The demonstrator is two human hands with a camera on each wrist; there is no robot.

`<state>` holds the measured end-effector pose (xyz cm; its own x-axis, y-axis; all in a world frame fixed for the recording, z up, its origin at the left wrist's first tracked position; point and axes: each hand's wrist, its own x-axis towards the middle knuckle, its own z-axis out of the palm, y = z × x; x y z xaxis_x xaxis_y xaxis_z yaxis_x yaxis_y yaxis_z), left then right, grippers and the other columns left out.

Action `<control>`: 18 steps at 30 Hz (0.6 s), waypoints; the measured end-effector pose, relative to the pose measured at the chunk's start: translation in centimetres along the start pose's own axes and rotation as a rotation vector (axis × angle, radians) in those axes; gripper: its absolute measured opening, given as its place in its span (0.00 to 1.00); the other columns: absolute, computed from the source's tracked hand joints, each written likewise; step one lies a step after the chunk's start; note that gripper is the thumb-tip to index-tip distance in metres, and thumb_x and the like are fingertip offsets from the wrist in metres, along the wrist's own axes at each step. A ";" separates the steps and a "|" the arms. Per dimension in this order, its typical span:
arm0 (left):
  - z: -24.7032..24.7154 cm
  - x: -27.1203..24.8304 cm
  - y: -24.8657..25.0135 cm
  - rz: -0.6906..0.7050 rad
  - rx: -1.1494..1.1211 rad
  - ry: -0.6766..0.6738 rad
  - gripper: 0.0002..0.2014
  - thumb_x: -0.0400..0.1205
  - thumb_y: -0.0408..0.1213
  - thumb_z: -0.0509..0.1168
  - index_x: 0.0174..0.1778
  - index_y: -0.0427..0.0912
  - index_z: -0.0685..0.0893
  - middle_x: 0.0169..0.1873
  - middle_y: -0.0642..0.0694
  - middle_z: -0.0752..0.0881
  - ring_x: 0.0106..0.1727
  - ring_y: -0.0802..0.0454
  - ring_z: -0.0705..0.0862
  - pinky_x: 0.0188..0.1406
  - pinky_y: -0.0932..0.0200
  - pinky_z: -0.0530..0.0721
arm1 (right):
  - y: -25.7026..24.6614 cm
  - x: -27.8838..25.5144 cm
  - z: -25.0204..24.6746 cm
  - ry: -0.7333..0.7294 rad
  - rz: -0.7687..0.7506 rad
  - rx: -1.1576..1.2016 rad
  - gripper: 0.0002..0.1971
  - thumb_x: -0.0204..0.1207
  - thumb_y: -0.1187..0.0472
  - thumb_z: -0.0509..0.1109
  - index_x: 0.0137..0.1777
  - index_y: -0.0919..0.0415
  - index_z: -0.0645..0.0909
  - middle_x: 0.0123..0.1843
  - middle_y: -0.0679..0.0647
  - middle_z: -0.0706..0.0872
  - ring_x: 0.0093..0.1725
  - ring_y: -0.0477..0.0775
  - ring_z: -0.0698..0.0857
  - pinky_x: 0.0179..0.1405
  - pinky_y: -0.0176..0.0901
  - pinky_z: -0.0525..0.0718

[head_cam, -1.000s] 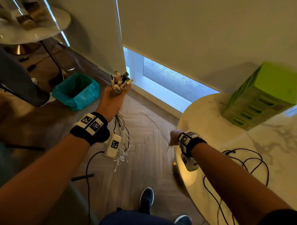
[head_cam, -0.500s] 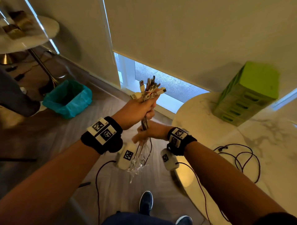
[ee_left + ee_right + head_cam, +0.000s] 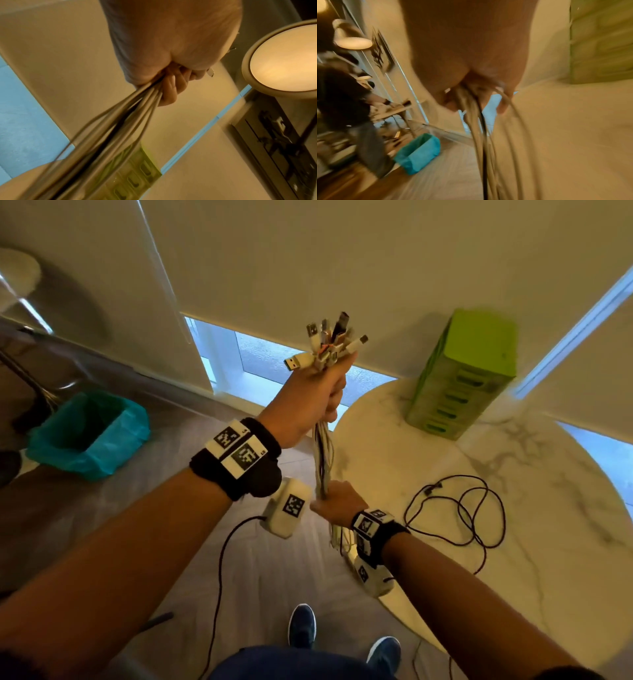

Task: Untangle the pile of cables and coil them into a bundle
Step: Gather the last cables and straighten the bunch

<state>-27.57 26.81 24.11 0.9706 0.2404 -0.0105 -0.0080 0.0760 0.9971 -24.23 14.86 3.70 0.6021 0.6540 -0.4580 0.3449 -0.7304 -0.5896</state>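
Note:
My left hand (image 3: 318, 392) is raised and grips a bunch of mostly white cables (image 3: 323, 460) just under their plugs (image 3: 330, 344), which fan out above the fist. The strands hang straight down to my right hand (image 3: 334, 501), which is closed round the same bunch lower down. In the left wrist view the left hand (image 3: 173, 75) has its fingers curled round the cables (image 3: 109, 132). The right wrist view is blurred; the right hand (image 3: 471, 86) holds the cables (image 3: 481, 135) trailing below it. A loose black cable (image 3: 459, 508) lies on the round marble table (image 3: 548, 542).
A green slotted box (image 3: 462, 374) stands at the back of the table near the window blind. A teal-lined bin (image 3: 89, 433) sits on the wooden floor at left. Another person (image 3: 347, 108) stands at a table further off. My shoes (image 3: 301, 625) are below.
My left hand has lifted the plug ends higher and rightwards. My right hand, away from the bunch a second ago, took hold of it and has slid down the strands, pulling them straight.

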 end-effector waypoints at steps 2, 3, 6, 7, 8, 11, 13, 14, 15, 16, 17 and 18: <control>1.9 0.7 -0.4 -0.018 0.012 -0.051 0.22 0.92 0.45 0.61 0.34 0.51 0.59 0.28 0.50 0.57 0.26 0.53 0.54 0.24 0.58 0.56 | 1.8 0.0 -0.9 0.256 0.160 0.056 0.14 0.71 0.53 0.72 0.29 0.55 0.72 0.38 0.60 0.84 0.42 0.65 0.85 0.37 0.47 0.77; 2.8 1.0 -0.5 -0.028 0.009 -0.072 0.22 0.92 0.44 0.61 0.33 0.52 0.61 0.25 0.53 0.59 0.25 0.55 0.55 0.23 0.60 0.57 | 2.4 -0.2 -1.2 0.245 0.172 0.089 0.13 0.70 0.54 0.74 0.31 0.57 0.75 0.39 0.60 0.85 0.42 0.63 0.85 0.36 0.45 0.76; 5.4 1.9 -1.3 -0.028 0.051 -0.134 0.21 0.92 0.44 0.60 0.32 0.52 0.67 0.23 0.56 0.63 0.24 0.56 0.57 0.22 0.61 0.57 | 3.5 -1.3 -1.1 -0.034 0.067 0.076 0.15 0.67 0.52 0.82 0.45 0.61 0.86 0.45 0.55 0.89 0.46 0.55 0.87 0.42 0.43 0.79; 6.1 2.1 -1.8 -0.024 0.076 -0.158 0.20 0.92 0.45 0.60 0.32 0.51 0.67 0.23 0.54 0.63 0.25 0.55 0.57 0.22 0.60 0.58 | 3.8 -2.1 -1.2 -0.104 0.040 0.068 0.19 0.67 0.52 0.84 0.53 0.60 0.86 0.51 0.55 0.89 0.49 0.53 0.85 0.46 0.45 0.79; 6.7 2.4 -2.3 -0.024 0.104 -0.179 0.20 0.92 0.45 0.60 0.33 0.50 0.68 0.23 0.52 0.62 0.25 0.54 0.57 0.22 0.60 0.58 | 4.2 -2.8 -1.3 -0.138 0.017 0.052 0.25 0.66 0.53 0.85 0.61 0.59 0.83 0.58 0.54 0.87 0.52 0.52 0.83 0.51 0.46 0.79; 8.5 3.0 -4.0 -0.039 0.159 -0.213 0.19 0.92 0.46 0.60 0.34 0.50 0.68 0.24 0.50 0.63 0.24 0.54 0.58 0.22 0.59 0.59 | 6.1 -4.7 -2.8 -0.128 0.039 -0.009 0.39 0.67 0.55 0.84 0.77 0.60 0.71 0.73 0.57 0.76 0.68 0.58 0.77 0.69 0.53 0.78; 9.8 3.4 -5.2 -0.069 0.147 -0.216 0.19 0.92 0.46 0.60 0.33 0.50 0.69 0.24 0.49 0.62 0.24 0.54 0.57 0.24 0.56 0.56 | 8.1 -5.9 -4.2 -0.119 0.096 -0.037 0.40 0.73 0.57 0.81 0.81 0.62 0.67 0.77 0.60 0.72 0.74 0.59 0.74 0.75 0.50 0.74; 10.5 3.6 -5.8 -0.089 0.140 -0.218 0.19 0.92 0.45 0.61 0.33 0.50 0.70 0.25 0.49 0.62 0.24 0.54 0.57 0.25 0.55 0.56 | 9.1 -6.5 -5.0 -0.116 0.110 -0.052 0.36 0.75 0.57 0.78 0.81 0.62 0.68 0.77 0.60 0.73 0.75 0.59 0.74 0.74 0.48 0.73; 11.2 3.7 -6.5 -0.112 0.133 -0.218 0.19 0.92 0.44 0.61 0.33 0.51 0.71 0.25 0.49 0.62 0.24 0.54 0.58 0.26 0.54 0.55 | 10.2 -7.1 -5.7 -0.096 0.115 -0.078 0.32 0.78 0.58 0.75 0.80 0.61 0.71 0.76 0.59 0.75 0.74 0.58 0.75 0.72 0.46 0.72; 11.7 3.9 -7.1 -0.139 0.124 -0.210 0.19 0.92 0.44 0.61 0.33 0.51 0.72 0.25 0.49 0.62 0.25 0.54 0.58 0.27 0.53 0.55 | 11.2 -7.6 -6.5 -0.063 0.118 -0.102 0.27 0.79 0.59 0.73 0.78 0.62 0.74 0.74 0.59 0.77 0.73 0.58 0.76 0.70 0.45 0.73; 12.3 4.0 -7.7 -0.166 0.112 -0.198 0.18 0.91 0.43 0.62 0.33 0.51 0.73 0.25 0.49 0.62 0.25 0.54 0.58 0.28 0.53 0.54 | 12.2 -8.0 -7.3 -0.023 0.126 -0.117 0.23 0.80 0.60 0.71 0.75 0.62 0.77 0.72 0.59 0.79 0.71 0.59 0.78 0.68 0.45 0.74; 12.7 4.2 -8.3 -0.187 0.102 -0.186 0.18 0.91 0.42 0.62 0.33 0.51 0.73 0.25 0.49 0.63 0.25 0.54 0.59 0.28 0.52 0.54 | 13.2 -8.2 -8.1 0.021 0.143 -0.110 0.20 0.81 0.62 0.70 0.72 0.63 0.79 0.70 0.60 0.82 0.69 0.60 0.80 0.67 0.46 0.76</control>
<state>-20.35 14.89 16.78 0.9805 0.0492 -0.1901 0.1902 0.0023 0.9817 -18.77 -1.75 5.04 0.6653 0.5387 -0.5168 0.3307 -0.8333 -0.4430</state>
